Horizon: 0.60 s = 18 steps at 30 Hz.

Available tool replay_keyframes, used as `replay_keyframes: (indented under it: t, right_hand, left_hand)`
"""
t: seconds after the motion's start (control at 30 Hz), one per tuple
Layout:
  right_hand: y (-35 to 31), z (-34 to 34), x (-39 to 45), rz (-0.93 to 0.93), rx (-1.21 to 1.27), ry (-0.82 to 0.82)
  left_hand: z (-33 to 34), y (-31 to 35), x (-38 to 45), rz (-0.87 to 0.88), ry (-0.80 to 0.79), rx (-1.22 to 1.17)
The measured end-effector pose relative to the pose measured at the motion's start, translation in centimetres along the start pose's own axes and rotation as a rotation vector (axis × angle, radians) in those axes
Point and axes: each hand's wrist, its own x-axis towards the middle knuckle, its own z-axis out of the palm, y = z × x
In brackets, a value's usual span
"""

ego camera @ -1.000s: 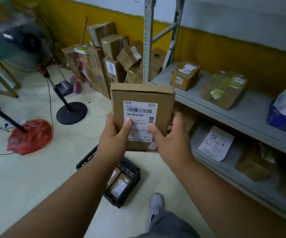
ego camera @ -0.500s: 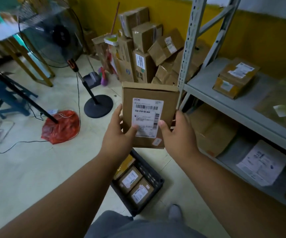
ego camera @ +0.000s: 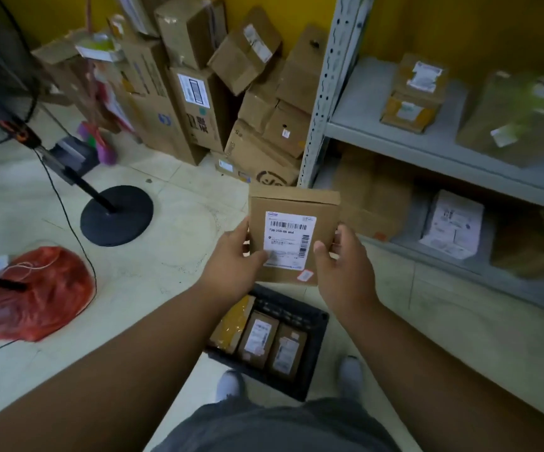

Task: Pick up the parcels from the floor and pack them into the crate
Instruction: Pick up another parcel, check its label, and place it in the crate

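Holding a flat cardboard parcel above the black crate, left hand and right hand pinch its edges; three parcels already crowd the crate, so it may jam.

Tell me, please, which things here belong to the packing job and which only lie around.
Belong to the job:
- flat parcel, held by left hand and right hand
- black crate on the floor
- three parcels inside it

Only lying around:
- red bag
- fan base
- stacked boxes
- shelf and its packages
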Motion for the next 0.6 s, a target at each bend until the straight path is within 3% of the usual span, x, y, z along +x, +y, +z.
replay_keyframes:
  t: [0.1,0.27,0.43,0.6]
  right_hand:
    - [0.5,1.3,-0.9,0.103,-0.021,0.038]
    - [5.1,3.5,-1.7,0.281,0.015,0.086]
    - [14.4,9.2,-1.6,0.437,0.087,0.133]
    - [27.1,17.1,-1.4,0.475,-0.053,0.079]
  left_hand:
    - [0.1,-2.5,0.5,-0.105,-0.074,-0.142]
    - [3.6,-7.6,3.4,-0.154,-0.152,-0.167]
    - [9.4,-15.6,8.7,-0.216,-0.247,-0.179]
    - [16.6,-28.4,14.2,-0.246,-0.372,-0.057]
